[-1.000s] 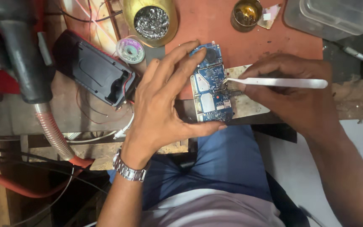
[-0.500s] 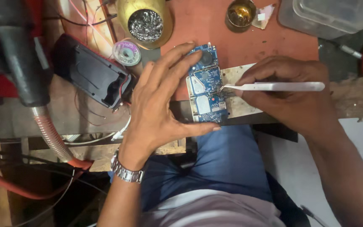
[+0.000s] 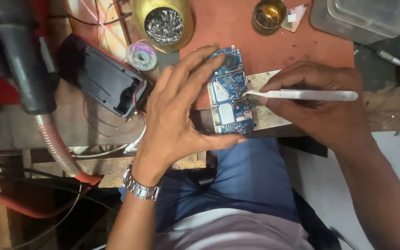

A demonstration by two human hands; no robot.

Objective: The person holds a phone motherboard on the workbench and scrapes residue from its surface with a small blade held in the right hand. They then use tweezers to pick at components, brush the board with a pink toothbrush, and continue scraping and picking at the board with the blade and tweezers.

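A: What takes up the most room?

B: The wooden surface across the upper half of the frame, with a red-brown mat laid on it at top centre. At upper left a dark hot-air tool hangs over it, its ribbed hose running down toward lower left.

A: And next in size?

B: A black plastic casing lies open at upper left, just left of the left hand. A clear plastic box sits at the top right corner.

A: What are the hands doing?

B: The left hand is spread open, its fingers and thumb bracketing the top and bottom ends of a blue circuit board at the frame's centre. That board lies on the mat's lower edge and a pale plate. A metal watch is on that wrist.

A: The right one?

B: The right hand, centre right, has its fingers closed around 1 pair of white tweezers, tips touching the board's right edge.

A: Smaller items?

B: A brass bowl of metal wool at top centre, a small brass tin right of it, and a solder spool below the bowl.
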